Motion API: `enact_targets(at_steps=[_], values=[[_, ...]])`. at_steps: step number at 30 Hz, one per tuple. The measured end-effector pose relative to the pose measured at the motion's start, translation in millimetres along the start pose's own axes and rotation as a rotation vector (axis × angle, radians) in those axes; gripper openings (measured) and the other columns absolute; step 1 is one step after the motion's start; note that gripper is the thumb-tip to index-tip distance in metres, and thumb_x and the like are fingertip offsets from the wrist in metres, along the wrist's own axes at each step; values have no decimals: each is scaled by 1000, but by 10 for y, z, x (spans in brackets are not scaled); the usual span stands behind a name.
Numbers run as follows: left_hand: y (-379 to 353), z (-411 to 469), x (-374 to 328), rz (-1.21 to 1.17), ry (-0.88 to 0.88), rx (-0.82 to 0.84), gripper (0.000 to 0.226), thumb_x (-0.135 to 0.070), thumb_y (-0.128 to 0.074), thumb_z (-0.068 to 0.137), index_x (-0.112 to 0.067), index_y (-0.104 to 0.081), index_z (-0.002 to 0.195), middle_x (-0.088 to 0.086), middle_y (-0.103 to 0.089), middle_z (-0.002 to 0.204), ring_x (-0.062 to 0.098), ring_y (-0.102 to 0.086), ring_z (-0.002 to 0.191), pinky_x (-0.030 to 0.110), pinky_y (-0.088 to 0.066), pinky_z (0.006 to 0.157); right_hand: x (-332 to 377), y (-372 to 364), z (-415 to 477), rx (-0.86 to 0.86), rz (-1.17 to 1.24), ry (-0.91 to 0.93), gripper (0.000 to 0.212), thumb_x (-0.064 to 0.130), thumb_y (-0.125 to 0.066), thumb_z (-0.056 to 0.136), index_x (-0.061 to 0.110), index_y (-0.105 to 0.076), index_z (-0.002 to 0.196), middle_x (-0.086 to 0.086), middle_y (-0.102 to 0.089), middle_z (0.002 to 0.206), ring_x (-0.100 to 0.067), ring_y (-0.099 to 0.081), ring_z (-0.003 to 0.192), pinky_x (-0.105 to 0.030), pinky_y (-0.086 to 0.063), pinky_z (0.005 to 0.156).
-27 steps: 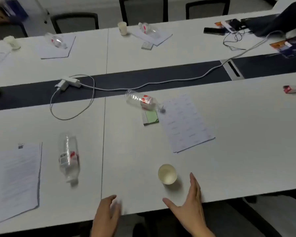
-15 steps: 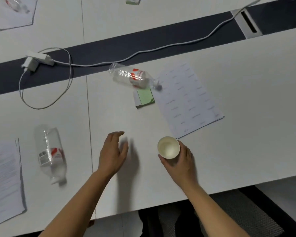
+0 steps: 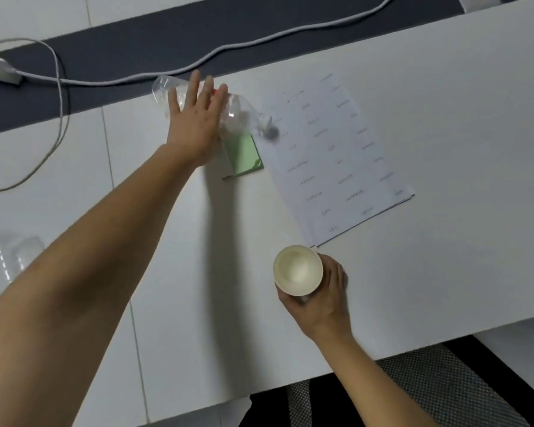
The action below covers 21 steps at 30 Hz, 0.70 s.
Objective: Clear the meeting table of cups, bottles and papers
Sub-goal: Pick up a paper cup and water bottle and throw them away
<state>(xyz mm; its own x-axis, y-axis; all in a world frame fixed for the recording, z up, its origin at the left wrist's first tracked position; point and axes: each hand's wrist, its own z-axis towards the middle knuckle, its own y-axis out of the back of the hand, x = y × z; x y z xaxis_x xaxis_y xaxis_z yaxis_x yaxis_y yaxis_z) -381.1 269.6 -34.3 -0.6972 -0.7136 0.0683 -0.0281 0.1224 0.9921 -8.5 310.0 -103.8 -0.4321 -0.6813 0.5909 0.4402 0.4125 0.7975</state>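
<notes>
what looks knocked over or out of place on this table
The clear bottle lies on its side, its cap end over the corner of the paper and the green notepad, under the left hand. A second bottle at the left edge seems to lie flat too. No spill shows. The right hand holds the cup upright.

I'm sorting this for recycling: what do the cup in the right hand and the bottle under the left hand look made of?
The cup looks like paper: matte, cream and opaque, with a thin rim. The bottle looks like thin clear plastic: glossy and see-through, with a bit of red label showing. Looks alone cannot confirm either.
</notes>
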Motion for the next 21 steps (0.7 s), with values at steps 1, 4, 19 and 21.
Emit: enact_targets(at_steps=[1,4,19,21], values=[[-21,12,-5,-8,5,-2,77,-18,-57,91,-16,-15,155,15,-17,161,32,-3,152,60,-1,118,-26,3,-2,-11,-10,1,81,57,-78,73,9,-48,132,-9,-60,122,-22,-54,116,-37,-42,104],[-42,-162,-20,-90,64,-95,62,-28,-68,84,-13,-40,138,20,-46,128,40,-42,125,57,-20,114,3,18,5,-7,-11,-1,78,55,-77,73,10,-50,131,-8,-60,122,-22,-54,116,-39,-44,103],[598,-3525,-403,-886,731,-234,66,-54,-46,95,-23,-26,150,4,-37,130,15,-53,100,39,-51,87,499,603,-98,325,175,-330,73,65,-67,81,15,-46,132,-1,-53,125,-18,-52,113,-37,-47,94],[694,-4062,-502,-960,785,-245,65,-55,-46,95,-23,-30,149,2,-38,129,-7,-45,98,39,-52,86,667,826,-297,373,248,-403,69,57,-71,82,17,-45,132,1,-51,125,-15,-53,110,-30,-45,88]])
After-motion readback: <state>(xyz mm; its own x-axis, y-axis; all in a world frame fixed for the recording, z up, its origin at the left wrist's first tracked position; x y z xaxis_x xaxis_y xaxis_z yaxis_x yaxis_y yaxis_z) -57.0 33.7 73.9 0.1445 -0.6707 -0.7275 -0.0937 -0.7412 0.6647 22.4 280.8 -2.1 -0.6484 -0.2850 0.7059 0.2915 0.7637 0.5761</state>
